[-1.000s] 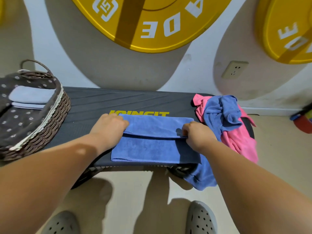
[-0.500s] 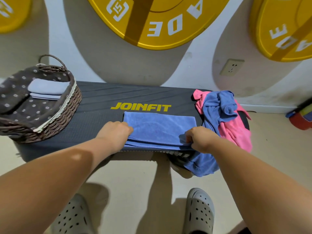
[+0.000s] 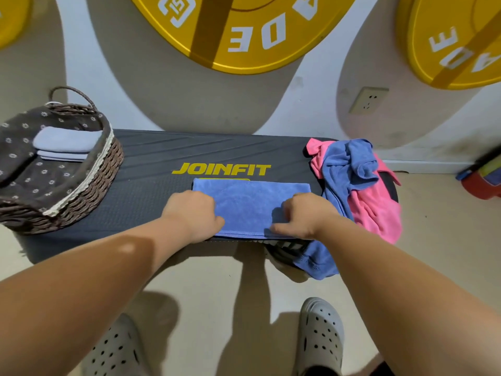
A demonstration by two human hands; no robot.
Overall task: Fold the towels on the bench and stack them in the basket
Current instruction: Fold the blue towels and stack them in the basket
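Observation:
A blue towel (image 3: pixel 252 203) lies folded into a long rectangle on the dark grey bench (image 3: pixel 151 191), just below the yellow JOINFIT lettering. My left hand (image 3: pixel 193 213) grips its left end and my right hand (image 3: pixel 303 215) grips its right end, both with curled fingers and thumbs at the near edge. A wicker basket (image 3: pixel 89 191) with a dotted brown liner stands on the bench's left end. It holds a small stack of folded pale blue towels (image 3: pixel 65 143). A crumpled pile of pink and blue towels (image 3: pixel 360 185) sits on the right end.
One blue towel (image 3: pixel 317 263) of the pile hangs over the bench's front edge. The wall with yellow weight plates (image 3: pixel 244 31) is right behind the bench. My grey clogs (image 3: pixel 321 335) stand on the beige floor in front. Red and blue gear (image 3: pixel 482 180) lies at the far right.
Both hands drew the towel's upper layer toward the front edge, closing the fold. The towel now lies as one flat band and the hands stay at its near edge.

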